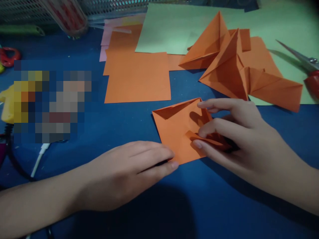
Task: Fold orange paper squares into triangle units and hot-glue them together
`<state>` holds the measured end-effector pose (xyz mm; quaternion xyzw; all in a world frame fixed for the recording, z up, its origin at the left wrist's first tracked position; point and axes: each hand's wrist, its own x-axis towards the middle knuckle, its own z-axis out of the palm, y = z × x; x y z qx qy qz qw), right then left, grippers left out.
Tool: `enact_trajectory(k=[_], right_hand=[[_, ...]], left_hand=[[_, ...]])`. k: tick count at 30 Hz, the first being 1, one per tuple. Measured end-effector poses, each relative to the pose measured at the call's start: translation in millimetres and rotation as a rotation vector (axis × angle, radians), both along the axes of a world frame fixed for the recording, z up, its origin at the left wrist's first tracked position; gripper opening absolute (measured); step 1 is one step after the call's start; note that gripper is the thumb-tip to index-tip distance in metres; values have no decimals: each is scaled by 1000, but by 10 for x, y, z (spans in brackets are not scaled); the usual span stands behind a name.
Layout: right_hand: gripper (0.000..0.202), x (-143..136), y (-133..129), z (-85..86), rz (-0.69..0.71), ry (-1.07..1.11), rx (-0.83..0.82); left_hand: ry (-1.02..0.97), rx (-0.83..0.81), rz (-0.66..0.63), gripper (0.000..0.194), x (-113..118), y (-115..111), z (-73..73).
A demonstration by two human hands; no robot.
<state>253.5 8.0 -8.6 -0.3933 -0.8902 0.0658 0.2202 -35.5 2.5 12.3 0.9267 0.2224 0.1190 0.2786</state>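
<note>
A square of orange origami paper (174,129) lies on the blue tabletop, with folds along its far and right edges. My left hand (134,169) is closed at its near left corner, the fingertips and thumb gripping the edge. At the right side, my right hand (241,136) pinches a raised flap of the same paper between thumb and a finger, while another finger touches the far right corner. Part of the right edge is hidden under that hand. Behind it stand folded orange paper pieces (224,63) with pointed tips.
Flat orange sheets (137,79) lie at the back, near a pale green sheet (164,30). Red-handled scissors (311,79) rest at the right. To the left are a yellow object (8,103), a blurred-out patch, a white cable (37,161) and a red ring-shaped handle (11,57).
</note>
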Motion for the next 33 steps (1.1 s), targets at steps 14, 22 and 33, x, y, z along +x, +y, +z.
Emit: enact_trajectory(k=[14,22,33], right_hand=[[21,-16,-10,30,-30,35,-51],[28,15,8,76,-16,47,-86],[30,-2,-2,92,-16,90,-190]], left_hand=[[6,205,-94,44,-79,1,-137],[-46,286,-82,41,-69,45,-47],[-11,208,-72,36,-48,22,-62]])
